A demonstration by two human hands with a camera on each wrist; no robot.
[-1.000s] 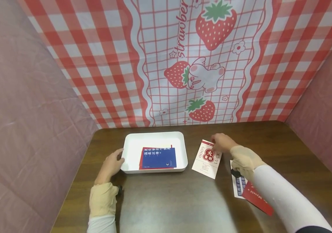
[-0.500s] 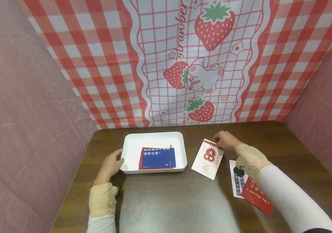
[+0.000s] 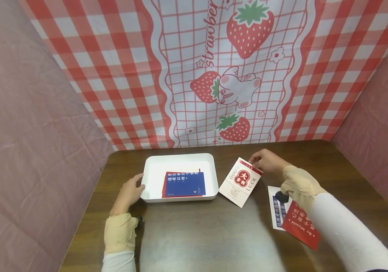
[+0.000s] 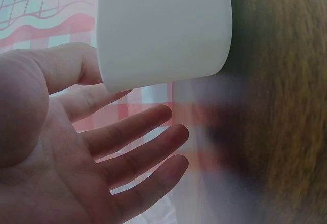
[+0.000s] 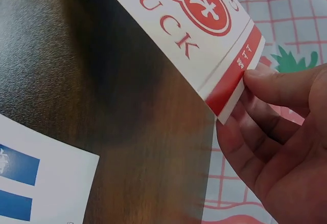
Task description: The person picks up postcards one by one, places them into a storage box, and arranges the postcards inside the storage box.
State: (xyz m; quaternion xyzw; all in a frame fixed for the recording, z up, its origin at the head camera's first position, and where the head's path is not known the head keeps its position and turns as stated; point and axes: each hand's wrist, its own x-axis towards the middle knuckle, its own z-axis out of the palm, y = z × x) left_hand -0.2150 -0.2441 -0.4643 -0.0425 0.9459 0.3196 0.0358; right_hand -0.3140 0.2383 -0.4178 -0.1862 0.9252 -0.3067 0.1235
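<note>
My right hand [image 3: 269, 161] pinches the top edge of a white card [image 3: 239, 183] with a red band and red emblem. In the right wrist view, the thumb lies on the band of this card [image 5: 204, 45] and fingers are behind it. The card is tilted, its upper end raised off the table. At the left, my left hand [image 3: 130, 192] holds the left rim of a white tray [image 3: 153, 166] between thumb and index finger. Its other fingers [image 4: 148, 155] spread free below the tray wall [image 4: 163, 35]. Inside the tray, a blue card [image 3: 185, 185] lies over red ones.
Right of the tray, a white card with blue bands [image 3: 275, 211] lies on the brown table [image 3: 194, 238], partly under a red card [image 3: 301, 226]. A strawberry-patterned checked cloth [image 3: 129, 75] hangs behind the table, with pink cloth [image 3: 37, 132] at the sides.
The white card's upper end has risen and its lower end has swung left toward the tray. My right hand has shifted slightly right and up. The left hand and tray stay put.
</note>
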